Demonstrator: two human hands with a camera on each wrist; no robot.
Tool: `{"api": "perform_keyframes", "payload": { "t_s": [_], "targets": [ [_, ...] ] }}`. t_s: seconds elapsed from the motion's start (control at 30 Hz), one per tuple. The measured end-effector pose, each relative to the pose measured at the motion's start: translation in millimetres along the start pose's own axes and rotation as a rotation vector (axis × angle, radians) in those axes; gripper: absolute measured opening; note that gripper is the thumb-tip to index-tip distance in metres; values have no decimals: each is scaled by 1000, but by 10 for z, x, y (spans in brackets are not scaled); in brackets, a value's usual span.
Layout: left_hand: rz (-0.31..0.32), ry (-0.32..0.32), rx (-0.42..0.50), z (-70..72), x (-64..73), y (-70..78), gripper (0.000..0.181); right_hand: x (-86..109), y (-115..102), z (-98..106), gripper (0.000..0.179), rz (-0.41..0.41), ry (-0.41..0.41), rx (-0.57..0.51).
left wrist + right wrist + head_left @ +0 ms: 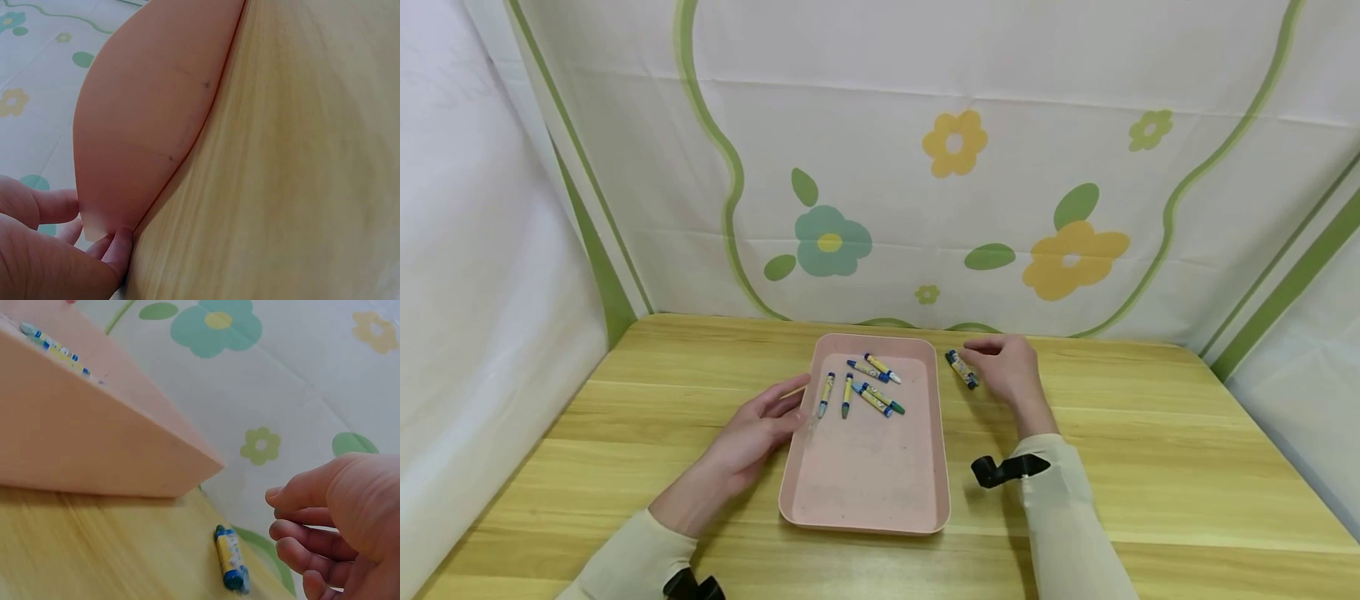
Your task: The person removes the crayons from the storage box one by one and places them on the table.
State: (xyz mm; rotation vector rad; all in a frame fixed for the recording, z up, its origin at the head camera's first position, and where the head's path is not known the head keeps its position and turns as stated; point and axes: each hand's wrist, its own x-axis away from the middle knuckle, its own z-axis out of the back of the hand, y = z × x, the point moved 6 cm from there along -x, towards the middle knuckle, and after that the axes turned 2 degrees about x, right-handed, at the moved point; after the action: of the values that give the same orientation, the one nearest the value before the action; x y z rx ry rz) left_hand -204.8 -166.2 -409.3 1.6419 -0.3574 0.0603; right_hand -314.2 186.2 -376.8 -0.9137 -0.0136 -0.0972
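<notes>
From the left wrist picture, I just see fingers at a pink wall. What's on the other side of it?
Observer: Six crayons, lying inside a pink tray.
Visitor: Oh! Is the person's other hand in there too?
Observer: No, the right hand is outside, beyond the tray's right side.
Visitor: Is it holding anything?
Observer: Nothing that I can see; at least one more crayon lies on the table, apart from that hand in the right wrist view.

Head view bright and even — faint shadows on the tabletop point(1150, 450); the 2 wrist views — dimmer, softly blurred.
</notes>
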Motion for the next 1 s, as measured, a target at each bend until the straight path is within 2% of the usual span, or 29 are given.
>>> {"api": "perform_keyframes", "payload": {
  "t_s": [0.3, 1.0],
  "targets": [
    [6, 2, 1, 3, 5, -4, 60, 33, -162, 42, 35, 60, 25, 18],
    [-4, 0, 4, 2, -4, -9, 60, 89, -345, 67, 31, 139, 80, 3]
  ]
}}
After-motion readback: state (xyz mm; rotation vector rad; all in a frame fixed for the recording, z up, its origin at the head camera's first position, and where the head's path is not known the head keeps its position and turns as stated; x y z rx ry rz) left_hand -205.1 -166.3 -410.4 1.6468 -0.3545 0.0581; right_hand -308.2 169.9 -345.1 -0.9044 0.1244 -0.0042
